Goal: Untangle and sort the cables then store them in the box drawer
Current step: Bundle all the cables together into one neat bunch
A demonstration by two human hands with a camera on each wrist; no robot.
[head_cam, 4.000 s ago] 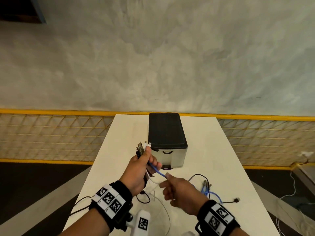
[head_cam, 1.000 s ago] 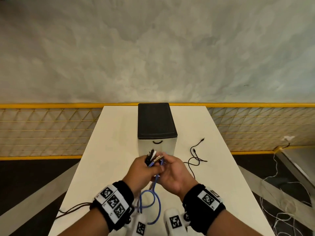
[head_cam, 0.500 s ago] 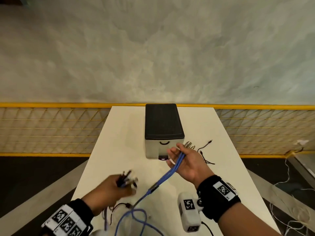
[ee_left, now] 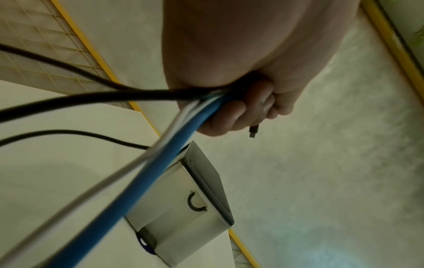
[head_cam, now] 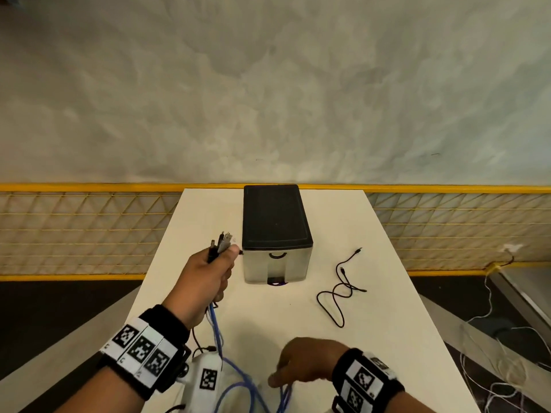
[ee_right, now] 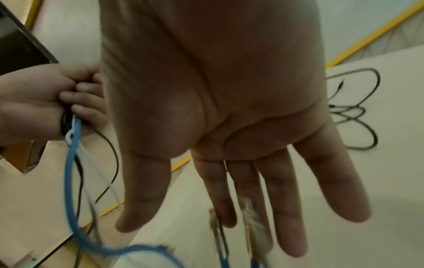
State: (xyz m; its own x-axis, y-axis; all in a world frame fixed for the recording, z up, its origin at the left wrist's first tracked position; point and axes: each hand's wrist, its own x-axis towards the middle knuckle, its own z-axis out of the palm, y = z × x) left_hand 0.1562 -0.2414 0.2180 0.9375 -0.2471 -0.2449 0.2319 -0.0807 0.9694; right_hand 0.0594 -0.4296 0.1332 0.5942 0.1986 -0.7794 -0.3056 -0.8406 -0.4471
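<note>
My left hand (head_cam: 219, 268) is raised just left of the box drawer (head_cam: 277, 234) and grips a bundle of cables, their plugs (head_cam: 223, 242) sticking up from the fist. In the left wrist view, black, white and blue cables run out from under my curled fingers (ee_left: 231, 116). The blue cable (head_cam: 216, 326) hangs down and loops near the table's front edge. My right hand (head_cam: 301, 366) hovers low over those loops, its fingers (ee_right: 282, 199) straight, holding nothing. Two blue plug ends (ee_right: 251, 215) lie just beyond them. The drawer front (head_cam: 277, 263) is closed.
A loose black cable (head_cam: 341, 290) lies on the white table (head_cam: 381, 338) to the right of the box. A yellow mesh fence (head_cam: 74, 231) runs behind the table. Thin white cords (head_cam: 492, 368) lie on the floor at the right.
My left hand has risen from low left to beside the box, still gripping the bundle. My right hand has let go of the blue cable ends and dropped towards the front edge.
</note>
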